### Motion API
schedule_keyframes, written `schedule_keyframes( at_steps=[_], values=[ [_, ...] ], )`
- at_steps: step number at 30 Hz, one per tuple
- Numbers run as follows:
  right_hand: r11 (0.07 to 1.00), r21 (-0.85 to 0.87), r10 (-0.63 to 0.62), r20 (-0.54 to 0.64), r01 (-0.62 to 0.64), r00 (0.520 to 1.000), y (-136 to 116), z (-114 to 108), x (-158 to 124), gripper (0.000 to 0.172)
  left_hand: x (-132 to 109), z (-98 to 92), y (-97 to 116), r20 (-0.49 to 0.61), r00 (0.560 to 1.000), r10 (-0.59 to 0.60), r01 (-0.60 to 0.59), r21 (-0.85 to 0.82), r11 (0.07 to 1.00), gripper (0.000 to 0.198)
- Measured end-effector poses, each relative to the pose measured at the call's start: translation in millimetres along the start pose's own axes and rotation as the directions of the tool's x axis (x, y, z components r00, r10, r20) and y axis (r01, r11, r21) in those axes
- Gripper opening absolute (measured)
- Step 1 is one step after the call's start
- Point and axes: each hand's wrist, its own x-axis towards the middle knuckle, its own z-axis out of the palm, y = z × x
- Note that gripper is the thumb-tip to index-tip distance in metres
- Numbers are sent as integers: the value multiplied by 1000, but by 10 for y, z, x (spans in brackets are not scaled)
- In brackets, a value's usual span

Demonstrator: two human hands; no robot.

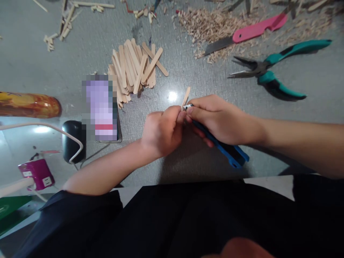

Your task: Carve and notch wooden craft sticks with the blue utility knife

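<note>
My left hand (165, 130) is closed, pinching a wooden craft stick (186, 96) between thumb and fingers. The stick's rounded end points up and away from me, while its lower part is hidden in the grip. Wrapped around a blue and black utility knife (224, 152) is my right hand (223, 122). The knife's metal tip (187, 106) meets the stick right beside my left thumb, and its handle slants down to the right under my palm. Both hands are close together above the grey table (150, 165). Most of the blade is hidden.
Beyond my hands lies a pile of craft sticks (131, 68), with a phone (102, 107) left of it. Long-nose pliers (268, 68), a pink-handled knife (255, 30) and wood shavings (204, 25) lie at the upper right. A black mouse (71, 143) and a purple adapter (40, 173) are left.
</note>
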Motion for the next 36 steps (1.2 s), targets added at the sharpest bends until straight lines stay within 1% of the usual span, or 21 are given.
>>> schedule_keyframes(
  at_steps=[3,7,9,12,13,17,19,22,25,29,31,33,34,36],
  values=[
    [999,43,-21,42,19,999,-17,-34,15,51,24,-20,31,-14,1000,20,-21,-38,999,46],
    [993,110,-47,82,37,996,-38,-63,26,48,68,-40,67,-94,993,75,-93,-210,973,38],
    [986,155,-73,85,59,994,-30,-70,34,46,77,-36,72,-123,990,63,-93,-259,961,35],
    [978,194,-91,98,71,991,-9,-82,48,46,73,-20,71,-138,990,16,-58,-313,948,35],
    [978,198,-92,105,69,990,-5,-85,52,45,69,-15,71,-140,990,1,-47,-327,944,36],
    [975,214,-94,122,66,988,-1,-87,65,45,53,-3,67,-166,986,0,-61,-362,930,34],
    [972,223,-96,120,67,988,3,-84,71,45,44,-2,63,-141,990,-32,-26,-389,921,34],
    [968,240,-103,125,71,987,20,-85,78,44,35,2,60,-101,991,-89,40,-412,910,40],
    [960,269,-118,150,74,982,38,-96,83,42,46,12,63,-112,989,-96,41,-417,908,44],
    [950,299,-145,189,84,971,43,-107,82,42,68,28,74,-172,983,-58,-22,-433,901,42],
    [958,273,-141,172,90,975,43,-103,77,41,66,33,79,-149,985,-90,13,-454,891,42],
    [964,243,-140,131,105,981,47,-90,71,41,56,38,81,-96,984,-153,90,-475,875,43],
    [967,230,-141,109,113,984,51,-81,68,42,49,42,81,-92,981,-171,106,-485,868,43],
    [968,214,-152,68,134,986,64,-61,64,43,38,52,78,-110,977,-181,103,-497,862,42]
  ],
)
